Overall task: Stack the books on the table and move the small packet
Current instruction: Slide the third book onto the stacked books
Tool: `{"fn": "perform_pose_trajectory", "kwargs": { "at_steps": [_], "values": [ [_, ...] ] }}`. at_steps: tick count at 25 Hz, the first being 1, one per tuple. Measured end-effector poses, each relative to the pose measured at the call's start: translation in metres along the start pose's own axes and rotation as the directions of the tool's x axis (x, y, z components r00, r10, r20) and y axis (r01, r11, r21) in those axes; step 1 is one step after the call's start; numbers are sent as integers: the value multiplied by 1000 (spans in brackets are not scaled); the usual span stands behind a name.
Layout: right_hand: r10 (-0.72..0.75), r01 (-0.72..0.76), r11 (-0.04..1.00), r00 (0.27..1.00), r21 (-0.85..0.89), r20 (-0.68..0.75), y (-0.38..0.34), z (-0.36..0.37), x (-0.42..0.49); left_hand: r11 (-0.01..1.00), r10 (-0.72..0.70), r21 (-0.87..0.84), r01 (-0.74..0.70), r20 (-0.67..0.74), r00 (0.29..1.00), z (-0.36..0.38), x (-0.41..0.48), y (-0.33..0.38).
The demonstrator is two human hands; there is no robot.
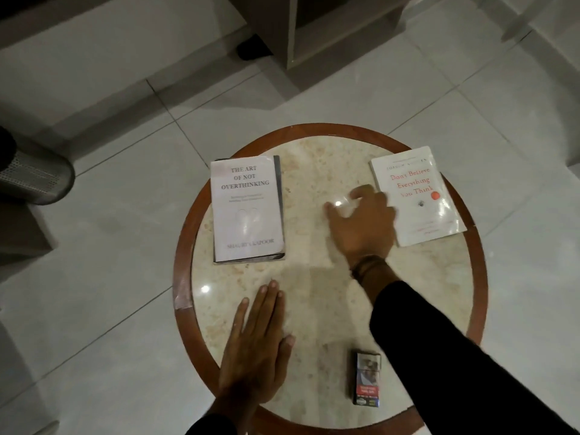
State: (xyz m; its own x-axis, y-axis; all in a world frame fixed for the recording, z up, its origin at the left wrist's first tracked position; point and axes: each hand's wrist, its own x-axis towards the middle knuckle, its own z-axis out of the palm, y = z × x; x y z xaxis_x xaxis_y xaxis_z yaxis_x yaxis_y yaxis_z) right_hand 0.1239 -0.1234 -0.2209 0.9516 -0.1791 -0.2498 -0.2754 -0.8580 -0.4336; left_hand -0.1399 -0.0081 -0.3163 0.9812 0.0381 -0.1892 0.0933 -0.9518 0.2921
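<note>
Two white books lie flat and apart on a round marble table (314, 158) with a wooden rim. "The Art of Not Overthinking" (248, 208) is at the left, on top of a darker book whose edge shows beneath it. "Don't Believe Everything You Think" (417, 196) is at the right. My right hand (361, 221) hovers in the middle, fingers spread, just left of the right book and holding nothing. My left hand (257, 340) rests flat on the table near the front left. A small dark packet (366, 378) lies near the front edge.
White floor tiles surround the table. A perforated metal bin (34, 174) stands at the left. Furniture with a wooden panel (314, 29) is beyond the table at the back.
</note>
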Motion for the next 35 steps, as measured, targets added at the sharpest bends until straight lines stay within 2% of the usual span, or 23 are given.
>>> {"fn": "perform_pose_trajectory", "kwargs": {
  "at_steps": [2, 3, 5, 9, 12, 14, 17, 20, 23, 27, 32, 35],
  "values": [
    [84, -108, 980, 986, -169, -143, 42, -33, 28, 1000, -1, -10, 1, -3, 1000, -1, -2, -3],
    [163, -191, 965, 974, -179, -158, 63, -50, 41, 1000, 4, -12, -4, 5, 1000, -2, -2, -2],
    [275, -284, 950, 958, -131, -82, 90, -73, 57, 1000, 10, 18, -10, 18, 1000, -3, -2, -2],
    [293, -285, 953, 953, -106, 71, 101, -82, 64, 996, -1, 88, -2, 27, 1000, -4, 0, 0],
    [359, -386, 915, 913, 119, 195, 96, -78, 60, 996, -6, 93, 4, 28, 1000, -5, 0, 0],
    [374, -422, 890, 893, 172, 250, 95, -74, 54, 996, -1, 87, 0, 20, 1000, -5, 0, 0],
    [312, -371, 914, 902, 167, 297, 95, -74, 50, 997, 2, 80, -3, 11, 1000, -5, 0, -2],
    [260, -392, 839, 898, 379, 354, 98, -82, 50, 997, 7, 83, -9, 17, 1000, -5, 0, 0],
    [207, -429, 800, 854, 420, 478, 88, -93, 38, 998, 10, 62, -12, 21, 1000, -6, 1, 0],
    [68, -356, 736, 885, 576, 461, 48, -95, 4, 1000, 5, 9, -5, 1, 1000, -4, 0, 1],
    [-129, -305, 720, 823, 623, 553, -32, -42, -28, 1000, -6, 16, 6, -11, 1000, -1, 2, 2],
    [-126, -307, 748, 805, 588, 579, -63, 0, -39, 1000, -10, 1, 11, -21, 1000, 0, 3, 5]
  ]
}}
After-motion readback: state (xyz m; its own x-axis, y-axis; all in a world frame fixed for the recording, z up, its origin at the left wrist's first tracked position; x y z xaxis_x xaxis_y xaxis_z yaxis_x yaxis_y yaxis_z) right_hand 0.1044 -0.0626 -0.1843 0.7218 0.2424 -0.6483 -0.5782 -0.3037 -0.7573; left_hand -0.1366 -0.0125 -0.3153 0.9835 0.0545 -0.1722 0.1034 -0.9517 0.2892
